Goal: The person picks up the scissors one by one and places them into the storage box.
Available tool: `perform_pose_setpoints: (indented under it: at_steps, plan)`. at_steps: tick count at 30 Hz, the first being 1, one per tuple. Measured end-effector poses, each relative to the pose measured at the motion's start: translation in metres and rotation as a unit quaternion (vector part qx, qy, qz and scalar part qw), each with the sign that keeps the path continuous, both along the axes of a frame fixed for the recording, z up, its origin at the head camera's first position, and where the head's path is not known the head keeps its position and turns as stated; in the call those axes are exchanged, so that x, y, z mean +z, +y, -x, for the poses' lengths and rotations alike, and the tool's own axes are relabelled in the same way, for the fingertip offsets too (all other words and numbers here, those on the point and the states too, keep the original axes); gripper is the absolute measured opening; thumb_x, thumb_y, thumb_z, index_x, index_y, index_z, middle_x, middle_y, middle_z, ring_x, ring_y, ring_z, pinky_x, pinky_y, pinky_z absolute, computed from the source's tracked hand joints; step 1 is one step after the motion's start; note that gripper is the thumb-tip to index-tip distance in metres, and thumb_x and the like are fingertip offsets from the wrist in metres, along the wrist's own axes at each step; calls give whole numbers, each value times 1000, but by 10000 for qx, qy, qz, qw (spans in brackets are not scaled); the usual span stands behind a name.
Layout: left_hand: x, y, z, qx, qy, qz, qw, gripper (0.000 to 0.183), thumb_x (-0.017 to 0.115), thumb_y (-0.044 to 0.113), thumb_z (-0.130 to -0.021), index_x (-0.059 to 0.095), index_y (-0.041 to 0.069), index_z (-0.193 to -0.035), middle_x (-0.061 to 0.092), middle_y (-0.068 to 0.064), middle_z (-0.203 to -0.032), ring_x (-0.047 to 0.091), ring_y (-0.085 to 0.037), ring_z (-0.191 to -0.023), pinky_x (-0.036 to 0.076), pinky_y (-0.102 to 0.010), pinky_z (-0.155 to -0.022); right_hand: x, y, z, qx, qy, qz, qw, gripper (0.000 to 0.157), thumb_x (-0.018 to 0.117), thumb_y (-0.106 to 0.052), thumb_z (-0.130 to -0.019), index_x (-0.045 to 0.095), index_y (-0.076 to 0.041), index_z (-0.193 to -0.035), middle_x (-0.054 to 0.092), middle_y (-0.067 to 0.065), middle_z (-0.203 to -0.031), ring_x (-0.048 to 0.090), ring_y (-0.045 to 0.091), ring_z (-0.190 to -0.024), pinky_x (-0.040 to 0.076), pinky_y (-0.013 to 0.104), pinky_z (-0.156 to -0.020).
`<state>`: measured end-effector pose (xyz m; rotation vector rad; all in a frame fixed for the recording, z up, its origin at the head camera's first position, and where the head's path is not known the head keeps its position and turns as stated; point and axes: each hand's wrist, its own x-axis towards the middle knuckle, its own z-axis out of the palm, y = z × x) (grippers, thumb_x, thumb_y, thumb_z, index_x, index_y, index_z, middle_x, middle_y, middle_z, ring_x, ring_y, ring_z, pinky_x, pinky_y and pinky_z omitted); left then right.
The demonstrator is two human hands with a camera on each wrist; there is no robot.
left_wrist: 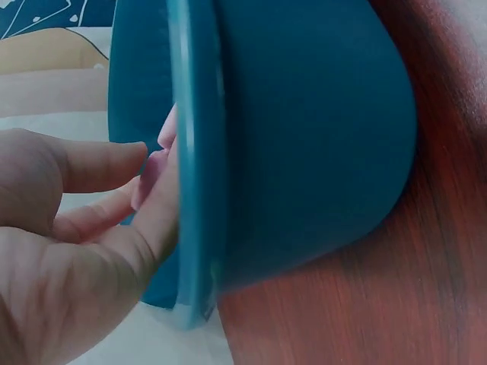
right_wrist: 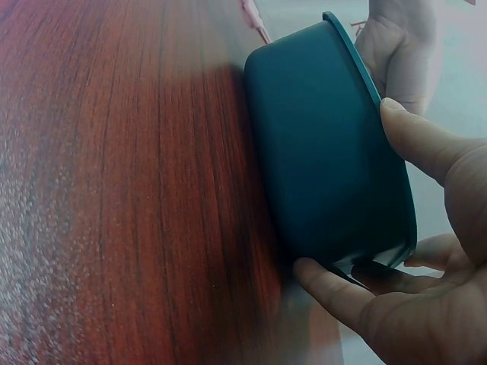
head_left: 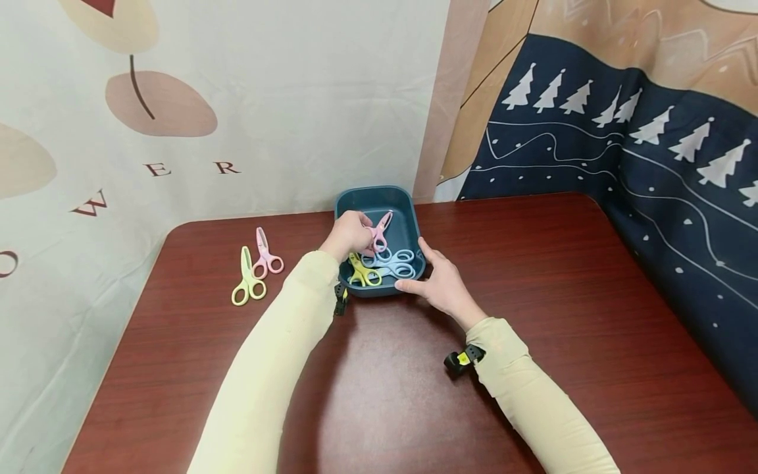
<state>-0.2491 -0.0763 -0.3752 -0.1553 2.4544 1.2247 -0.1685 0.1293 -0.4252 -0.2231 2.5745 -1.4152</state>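
Note:
A dark teal plastic bin stands at the back middle of the table. My left hand reaches over its left rim and pinches pink scissors inside it; in the left wrist view only a bit of their pink handle shows between the fingers. Below them, yellow scissors and blue scissors lie on the bin's floor. My right hand grips the bin's near right corner, thumb at the rim and fingers along the side, as the right wrist view also shows.
Left of the bin, light green scissors and another pair of pink scissors lie side by side on the reddish-brown table. A pale printed cloth hangs right behind the table, and a navy tree-patterned cloth lines the right.

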Motion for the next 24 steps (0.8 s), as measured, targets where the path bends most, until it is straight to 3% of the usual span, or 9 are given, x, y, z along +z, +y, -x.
perform_pose_setpoints:
  at_steps: [3,8,16,24]
  plan:
    - [2,-1,0,-137,-51,425,9990,43,51,1,-101,53,-4,-143,63,-19,-104,69,-23,-77,62,-32,-79,0,0,0,11,25,7,10000,106,88,-34,-83,24,-11,-165,36,24,-161,42,36,-142,42,51,-114]
    - [8,-2,0,-296,-183,1034,9940,43,54,7,-102,54,-1,-145,65,-18,-110,64,-16,-63,59,-29,-73,0,0,0,29,48,-33,10000,106,87,-34,-84,24,-11,-165,36,24,-160,44,36,-140,42,51,-114]
    - [12,-4,-2,-408,-255,1035,9935,45,52,6,-102,53,0,-146,63,-16,-94,67,-17,-64,61,-31,-77,0,0,-1,35,106,-24,9999,105,87,-33,-84,24,-9,-165,37,25,-159,45,36,-138,44,50,-113]
    - [9,-12,-7,-683,293,921,9930,42,56,12,-103,57,1,-143,62,-18,-130,71,-23,-77,61,-34,-78,1,-1,-1,16,95,2,10000,106,88,-33,-83,24,-10,-165,38,24,-159,44,36,-139,42,50,-115]
